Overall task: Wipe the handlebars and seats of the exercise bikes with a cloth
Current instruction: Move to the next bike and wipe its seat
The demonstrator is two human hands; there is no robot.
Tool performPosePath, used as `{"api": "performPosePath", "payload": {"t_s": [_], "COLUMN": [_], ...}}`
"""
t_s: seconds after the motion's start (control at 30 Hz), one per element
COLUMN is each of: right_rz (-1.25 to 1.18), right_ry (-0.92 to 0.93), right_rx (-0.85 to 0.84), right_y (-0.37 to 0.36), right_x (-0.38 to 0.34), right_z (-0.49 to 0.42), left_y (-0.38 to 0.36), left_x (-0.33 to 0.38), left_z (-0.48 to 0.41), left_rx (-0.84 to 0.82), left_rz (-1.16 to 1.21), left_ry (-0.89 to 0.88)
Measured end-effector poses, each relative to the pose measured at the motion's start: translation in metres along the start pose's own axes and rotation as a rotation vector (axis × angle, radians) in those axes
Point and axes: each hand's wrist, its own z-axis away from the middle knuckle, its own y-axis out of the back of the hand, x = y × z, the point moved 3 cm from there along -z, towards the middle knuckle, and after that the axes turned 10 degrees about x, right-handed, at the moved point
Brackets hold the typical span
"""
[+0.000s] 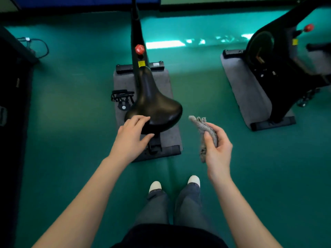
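Note:
A black exercise bike stands straight ahead of me, its glossy black seat point(154, 104) pointing away. My left hand point(133, 135) rests at the seat's rear left edge, fingers spread and relaxed on it. To the right of the seat, my right hand point(217, 145) grips a bunched grey cloth point(204, 129), held in the air apart from the bike. The bike's handlebars are out of view beyond its black post point(136, 33), which carries a red knob point(139, 49).
The bike sits on a grey mat point(168, 79) on a green floor. A second black bike point(279, 56) on its own mat stands at the right. A dark machine and a cable point(41, 49) lie at the left. My feet point(174, 184) are just behind the first bike.

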Motion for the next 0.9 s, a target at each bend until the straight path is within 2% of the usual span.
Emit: {"api": "performPosePath", "payload": {"t_s": [0.3,0.47,0.73,0.9], "right_rz": [-0.045,-0.062,-0.074,-0.116], "right_ry": [-0.111,-0.155,-0.284,-0.341], "right_rx": [0.107,0.172,0.439,0.608], "right_y": [0.108,0.198,0.369,0.449], "right_x": [0.015,0.029,0.069,0.085], "right_z": [-0.020,-0.037,-0.062,-0.078], "left_y": [-0.046,-0.098,-0.196,-0.247], "left_x": [0.122,0.203,0.328,0.391], "left_z": [-0.024,-0.024,-0.022,-0.032], "left_rx": [-0.217,-0.344,-0.501,-0.587], "left_rz": [-0.149,-0.274,-0.382,-0.427], "left_ry": [-0.319,-0.451,-0.596,-0.658]}}
